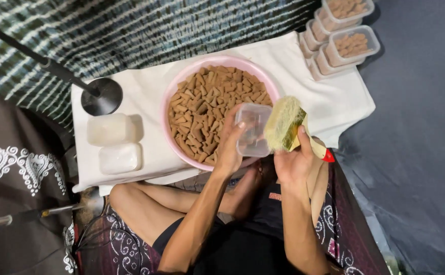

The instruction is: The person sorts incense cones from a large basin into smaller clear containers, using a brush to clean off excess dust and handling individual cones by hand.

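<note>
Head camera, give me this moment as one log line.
left hand: holds clear tub | right hand: holds brush | pink bowl: brown cones

Pink bowl (pixel 174 97) — brown cones (pixel 207 102); white cloth (pixel 146 86) — striped green fabric (pixel 131 30).

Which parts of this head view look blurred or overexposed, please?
In the head view, the brush in the right hand smears with motion blur; the left hand and its clear container stay fairly sharp; the white cloth is bright, nearly washed out.
</note>
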